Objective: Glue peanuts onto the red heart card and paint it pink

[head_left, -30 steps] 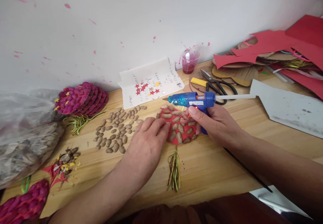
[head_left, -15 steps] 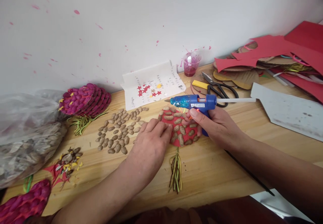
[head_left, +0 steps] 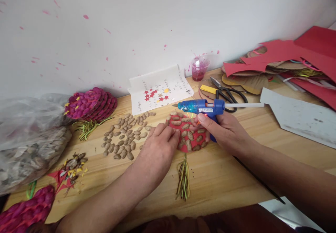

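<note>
Your right hand (head_left: 228,133) grips the blue plastic glue gun (head_left: 202,105), nozzle pointing left over the red shell-covered disc (head_left: 187,133); your left hand (head_left: 157,150) presses its left edge, fingers unclenched.

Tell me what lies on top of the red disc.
Peanut shells lie across the red disc. The left hand covers its left edge, the right hand, gripping the glue gun, its right edge; anything beneath them is hidden.

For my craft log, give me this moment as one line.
left hand: touching red disc edge | right hand: holds glue gun over disc, nozzle pointing left | loose peanuts: left of disc
</note>
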Demonstrator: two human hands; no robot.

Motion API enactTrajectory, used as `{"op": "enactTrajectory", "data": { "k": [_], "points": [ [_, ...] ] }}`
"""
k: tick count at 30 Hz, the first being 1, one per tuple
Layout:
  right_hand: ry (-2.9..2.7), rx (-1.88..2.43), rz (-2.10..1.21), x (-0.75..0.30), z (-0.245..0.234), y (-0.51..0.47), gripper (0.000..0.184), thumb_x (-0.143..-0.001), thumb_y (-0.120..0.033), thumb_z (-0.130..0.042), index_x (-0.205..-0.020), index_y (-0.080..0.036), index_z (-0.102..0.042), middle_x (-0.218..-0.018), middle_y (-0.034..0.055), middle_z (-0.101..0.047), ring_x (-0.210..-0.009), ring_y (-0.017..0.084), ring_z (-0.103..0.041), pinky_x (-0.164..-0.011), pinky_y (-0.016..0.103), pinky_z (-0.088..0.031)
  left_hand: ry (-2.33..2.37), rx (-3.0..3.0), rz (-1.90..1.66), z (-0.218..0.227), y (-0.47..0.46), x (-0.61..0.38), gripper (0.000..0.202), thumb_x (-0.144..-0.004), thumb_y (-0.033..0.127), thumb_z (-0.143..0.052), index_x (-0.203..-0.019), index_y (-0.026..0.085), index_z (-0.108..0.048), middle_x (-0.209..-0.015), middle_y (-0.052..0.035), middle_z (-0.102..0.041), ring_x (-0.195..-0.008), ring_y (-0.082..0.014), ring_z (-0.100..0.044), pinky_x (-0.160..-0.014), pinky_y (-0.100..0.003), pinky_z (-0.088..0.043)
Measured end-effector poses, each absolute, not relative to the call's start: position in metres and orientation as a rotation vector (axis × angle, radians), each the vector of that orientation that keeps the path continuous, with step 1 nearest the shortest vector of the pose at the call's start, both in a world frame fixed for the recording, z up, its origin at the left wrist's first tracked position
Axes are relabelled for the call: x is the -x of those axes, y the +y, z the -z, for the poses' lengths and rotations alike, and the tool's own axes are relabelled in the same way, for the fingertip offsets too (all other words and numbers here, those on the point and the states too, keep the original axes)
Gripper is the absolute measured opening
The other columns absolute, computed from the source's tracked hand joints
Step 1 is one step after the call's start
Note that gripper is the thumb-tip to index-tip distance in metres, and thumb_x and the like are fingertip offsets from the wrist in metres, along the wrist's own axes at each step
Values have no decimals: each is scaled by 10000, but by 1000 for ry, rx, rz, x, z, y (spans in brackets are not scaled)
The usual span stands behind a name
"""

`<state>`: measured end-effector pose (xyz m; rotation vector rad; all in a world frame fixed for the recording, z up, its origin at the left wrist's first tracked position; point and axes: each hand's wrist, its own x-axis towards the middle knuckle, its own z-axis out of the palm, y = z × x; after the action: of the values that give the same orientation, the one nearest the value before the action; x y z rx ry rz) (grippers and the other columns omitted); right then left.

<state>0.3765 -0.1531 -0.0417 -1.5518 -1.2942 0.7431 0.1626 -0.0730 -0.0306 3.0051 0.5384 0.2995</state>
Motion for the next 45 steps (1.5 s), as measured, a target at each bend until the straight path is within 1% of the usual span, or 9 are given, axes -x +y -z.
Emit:
{"op": "enactTrajectory", "data": {
  "k": [13, 16, 19, 21, 24, 26, 32, 37, 45],
  "points": [
    [-1271, 1583, -765, -375, 41, -154, 380, -1008, -531, -531, -942, -224, -745, -834, 43, -740, -802, 232, -684, -730, 363, -537, 546, -3005, -261, 31, -71, -161, 232, -961, 72, -560, -1132, 84, -716, -1035, -134, -703, -973, -292, -578, -859, -474, -560],
    [-1248, 1576, -803, -375, 40, -154, 391, -1004, -543, -533, -947, -211, -730, -836, 42, -737, -761, 214, -675, -680, 341, -532, 532, -2959, -280, 29, -65, -157, 294, -963, 49, -538, -1186, 128, -712, -1074, -120, -715, -1000, -280, -582, -888, -477, -545],
    [-1262, 1565, -811, -376, 40, -154, 382, -1007, -533, -531, -991, -209, -735, -881, 44, -732, -781, 212, -672, -646, 324, -522, 533, -2861, -433, 26, -56, -157, 322, -969, 59, -549, -1228, 168, -704, -1108, -99, -728, -1031, -256, -594, -932, -463, -530],
    [-1270, 1563, -806, -376, 40, -154, 371, -1010, -524, -531, -1000, -216, -738, -892, 42, -733, -809, 218, -676, -658, 325, -523, 576, -2797, -562, 27, -49, -159, 279, -969, 80, -574, -1181, 181, -724, -1095, -87, -725, -1005, -233, -609, -912, -424, -541],
    [-1254, 1554, -833, -377, 40, -154, 368, -1008, -525, -538, -958, -220, -738, -874, 40, -740, -807, 218, -683, -704, 337, -535, 639, -2745, -661, 33, -40, -165, 183, -978, 125, -593, -1035, 192, -753, -1012, -66, -704, -934, -203, -626, -852, -368, -554],
    [-1229, 1550, -851, -377, 41, -154, 377, -1004, -535, -541, -942, -218, -734, -872, 41, -741, -779, 213, -685, -697, 335, -537, 657, -2754, -646, 37, -37, -168, 159, -985, 151, -595, -987, 187, -750, -972, -58, -688, -905, -197, -624, -831, -356, -552],
    [-1208, 1547, -856, -376, 41, -154, 390, -998, -551, -545, -904, -210, -709, -889, 48, -745, -808, 224, -703, -700, 336, -534, 656, -2914, -513, 36, -34, -177, 160, -995, 164, -583, -977, 165, -741, -907, -71, -669, -878, -222, -596, -805, -369, -536],
    [-1237, 1551, -849, -377, 39, -153, 401, -1007, -546, -528, -880, -211, -706, -836, 38, -726, -755, 204, -665, -693, 335, -528, 640, -2940, -413, 36, -31, -180, 192, -1005, 156, -551, -990, 167, -742, -913, -74, -660, -880, -221, -594, -815, -363, -533],
    [-1228, 1559, -863, -376, 39, -153, 395, -1003, -549, -531, -925, -207, -712, -881, 46, -733, -753, 198, -663, -634, 309, -527, 647, -2953, -256, 29, -31, -183, 197, -1003, 153, -544, -1016, 152, -740, -919, -73, -652, -872, -219, -611, -800, -350, -537]
  ]
}}
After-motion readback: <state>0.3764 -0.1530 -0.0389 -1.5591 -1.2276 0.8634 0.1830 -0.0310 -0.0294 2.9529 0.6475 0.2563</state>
